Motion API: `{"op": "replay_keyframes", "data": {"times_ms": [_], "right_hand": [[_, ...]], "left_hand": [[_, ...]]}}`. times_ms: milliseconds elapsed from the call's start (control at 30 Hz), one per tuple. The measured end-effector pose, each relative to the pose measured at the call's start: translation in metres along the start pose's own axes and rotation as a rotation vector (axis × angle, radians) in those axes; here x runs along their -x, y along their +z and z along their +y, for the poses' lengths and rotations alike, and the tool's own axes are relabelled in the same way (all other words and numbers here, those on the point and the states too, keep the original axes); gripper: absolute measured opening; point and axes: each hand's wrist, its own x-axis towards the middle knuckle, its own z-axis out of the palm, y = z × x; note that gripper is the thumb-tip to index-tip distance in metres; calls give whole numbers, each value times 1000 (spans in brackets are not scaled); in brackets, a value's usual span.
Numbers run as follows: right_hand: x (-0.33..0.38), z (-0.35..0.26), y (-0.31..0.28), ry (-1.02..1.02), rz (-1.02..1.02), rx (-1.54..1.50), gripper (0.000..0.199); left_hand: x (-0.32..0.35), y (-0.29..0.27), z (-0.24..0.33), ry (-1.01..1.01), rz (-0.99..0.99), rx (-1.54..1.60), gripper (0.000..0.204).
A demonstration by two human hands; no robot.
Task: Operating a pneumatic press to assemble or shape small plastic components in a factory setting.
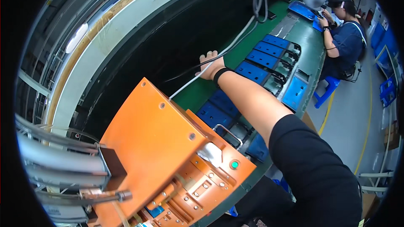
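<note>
My right hand (211, 65) reaches far forward over the dark surface beyond the orange machine, with a black band at its wrist. Its fingers look apart and slightly bent, and I see nothing held in them. A thin grey cable (185, 85) and a dark one cross at the hand; whether it touches them I cannot tell. Below the forearm stands the orange machine (153, 124), with a green button (234, 164) and a bent metal handle (227, 133). Blue rectangular panels (264, 58) with dark parts lie in a row beside my forearm. My left hand is out of sight.
A co-worker (347, 38) sits on a blue stool (327, 92) farther along the green bench (309, 42), handling a small dark item. A single blue panel (294, 92) lies near the bench edge. Grey tubes (63, 155) crowd the left, and a curved pale rail (122, 21) runs behind.
</note>
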Motion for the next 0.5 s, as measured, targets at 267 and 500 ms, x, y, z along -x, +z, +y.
{"op": "replay_keyframes", "data": {"times_ms": [267, 500], "right_hand": [[-17, -41, 36, 89, 250, -270, 41], [65, 28, -28, -116, -87, -669, 58]], "left_hand": [[-1, 12, 12, 54, -117, -43, 56], [4, -27, -28, 792, 85, -1039, 36]]}}
